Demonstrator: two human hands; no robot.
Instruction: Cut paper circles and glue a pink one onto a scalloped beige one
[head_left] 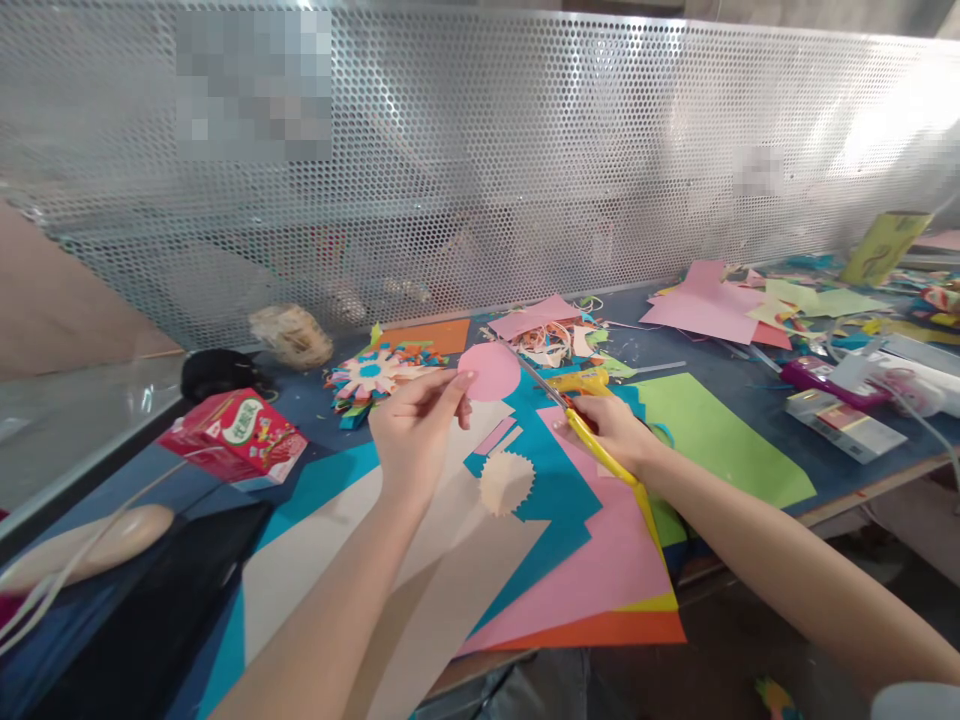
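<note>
My left hand [415,428] pinches a pink paper circle [489,371] by its left edge and holds it up over the table. My right hand [616,431] is closed on the yellow handles of a pair of scissors [564,405]. The blades point up and left and meet the circle's right edge. Below the circle lies a small beige paper disc with a zigzag rim [507,483]. Both rest above overlapping sheets of teal [559,490], pink [600,565], beige and orange paper.
A perforated metal screen [480,160] walls off the back of the table. A red carton [240,437] stands at the left, with a paper flower [373,375] behind it. A green sheet [712,440], a glue gun [581,381], boxes [840,425] and paper scraps lie to the right.
</note>
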